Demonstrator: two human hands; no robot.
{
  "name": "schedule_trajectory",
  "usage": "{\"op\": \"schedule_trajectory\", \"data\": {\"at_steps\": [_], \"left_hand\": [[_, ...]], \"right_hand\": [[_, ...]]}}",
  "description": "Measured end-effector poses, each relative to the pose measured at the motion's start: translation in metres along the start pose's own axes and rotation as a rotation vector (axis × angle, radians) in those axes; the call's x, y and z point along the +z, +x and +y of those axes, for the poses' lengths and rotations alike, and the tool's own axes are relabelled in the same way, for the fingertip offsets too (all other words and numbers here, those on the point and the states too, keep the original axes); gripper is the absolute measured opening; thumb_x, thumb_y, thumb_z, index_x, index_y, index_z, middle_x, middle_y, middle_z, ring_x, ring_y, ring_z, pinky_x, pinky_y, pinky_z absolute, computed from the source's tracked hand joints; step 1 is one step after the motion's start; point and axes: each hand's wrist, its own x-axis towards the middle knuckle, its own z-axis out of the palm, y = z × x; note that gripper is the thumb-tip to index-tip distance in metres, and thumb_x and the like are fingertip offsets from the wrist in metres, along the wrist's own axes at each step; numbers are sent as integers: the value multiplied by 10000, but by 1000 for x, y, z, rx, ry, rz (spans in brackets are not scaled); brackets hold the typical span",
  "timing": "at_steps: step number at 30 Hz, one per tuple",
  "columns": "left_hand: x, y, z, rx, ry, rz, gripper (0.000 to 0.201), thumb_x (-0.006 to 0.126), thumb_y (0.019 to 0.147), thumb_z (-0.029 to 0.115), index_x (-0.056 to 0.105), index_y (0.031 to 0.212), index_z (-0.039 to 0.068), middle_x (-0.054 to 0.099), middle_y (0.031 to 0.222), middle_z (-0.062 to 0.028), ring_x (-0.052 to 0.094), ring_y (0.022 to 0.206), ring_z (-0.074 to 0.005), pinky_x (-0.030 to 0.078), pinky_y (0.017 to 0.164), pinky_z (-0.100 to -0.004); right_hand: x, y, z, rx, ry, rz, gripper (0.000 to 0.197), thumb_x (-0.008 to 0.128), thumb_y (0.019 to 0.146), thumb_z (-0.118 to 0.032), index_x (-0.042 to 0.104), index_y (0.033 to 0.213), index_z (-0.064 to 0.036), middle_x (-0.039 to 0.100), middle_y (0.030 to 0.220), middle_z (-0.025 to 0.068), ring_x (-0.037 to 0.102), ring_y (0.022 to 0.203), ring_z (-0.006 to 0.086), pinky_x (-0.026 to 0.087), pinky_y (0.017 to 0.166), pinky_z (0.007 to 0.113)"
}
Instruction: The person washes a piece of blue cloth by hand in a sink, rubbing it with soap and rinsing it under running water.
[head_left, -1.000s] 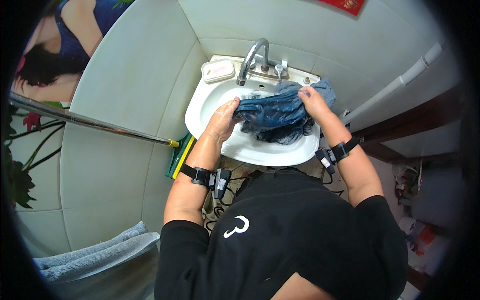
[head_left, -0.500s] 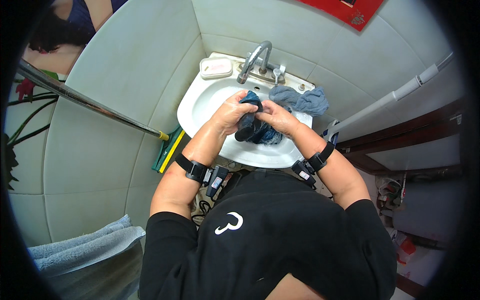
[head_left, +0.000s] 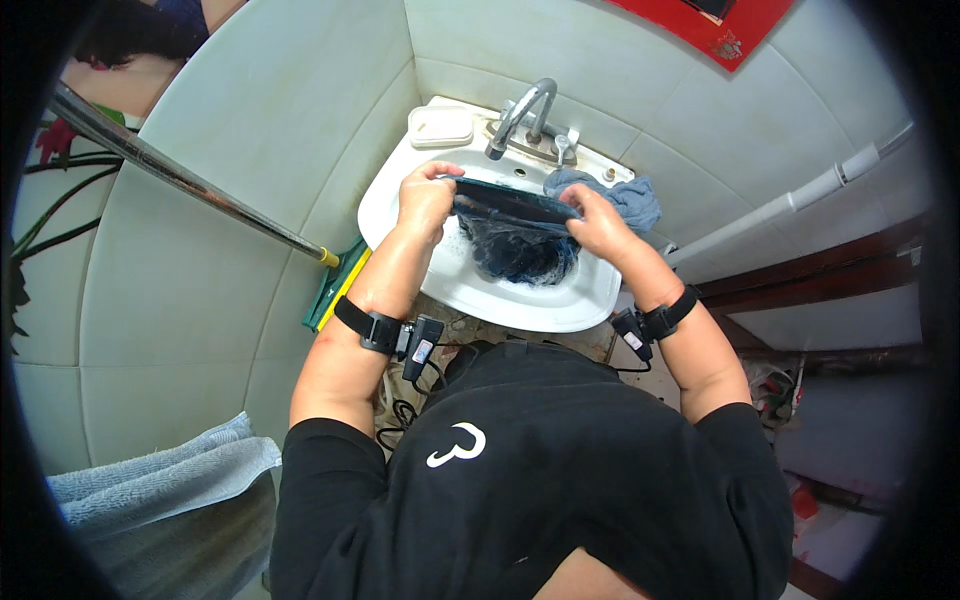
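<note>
A wet dark-blue garment with a wide band along its top edge is stretched between my two hands over the white sink. My left hand is closed on the band's left end, and my right hand pinches its right end. The garment's lower part hangs bunched into the basin, with suds around it. Which kind of garment it is, I cannot tell. Beside my right hand, a grey-blue wet cloth lies crumpled on the sink's right rim.
Behind the basin stands a chrome faucet, with a white soap dish to its left. A metal pole leads to a green and yellow squeegee head left of the sink. A grey towel hangs at lower left; a white pipe runs at right.
My hands have moved apart, left hand leftward and right hand rightward. The dark-blue garment, bunched between them before, is now pulled out wide along its band.
</note>
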Motion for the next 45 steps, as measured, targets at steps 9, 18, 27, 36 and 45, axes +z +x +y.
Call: {"op": "schedule_trajectory", "data": {"at_steps": [9,18,27,36,45], "left_hand": [[1,-2,5,-30,22,-86,240,393,678,-22,571,835,13,561,728,-85,543,566,-149,481,475,-260],[32,-10,-14,-181,-432,-699,204,503,779,160,548,912,13,548,888,-72,528,821,-164,435,706,-305],[35,-7,-76,-787,-686,-482,825,417,747,595,193,1217,-46,408,1116,-259,467,991,-350,408,806,-469],[71,-21,-63,-657,-321,-12,278,432,842,283,468,1028,79,534,873,-80,524,725,-186,444,607,-341],[2,33,-110,-140,-33,34,369,480,809,273,492,988,-50,572,765,-187,561,772,-270,424,668,-333]], "right_hand": [[-39,18,-38,296,519,-142,300,386,746,-19,528,1009,-13,549,824,59,525,616,111,458,532,211],[16,22,-40,-303,183,-58,479,576,694,-97,427,1149,-77,466,1108,160,419,1076,276,330,900,329],[49,9,-63,43,173,-207,273,479,792,-268,508,897,-18,566,773,178,560,706,300,438,649,348],[79,14,-4,97,-127,-28,357,356,838,-333,512,813,-14,544,722,247,525,688,403,427,628,428],[7,16,60,-239,-870,431,284,598,696,-257,551,902,-67,567,794,132,528,852,294,347,797,377]]}}
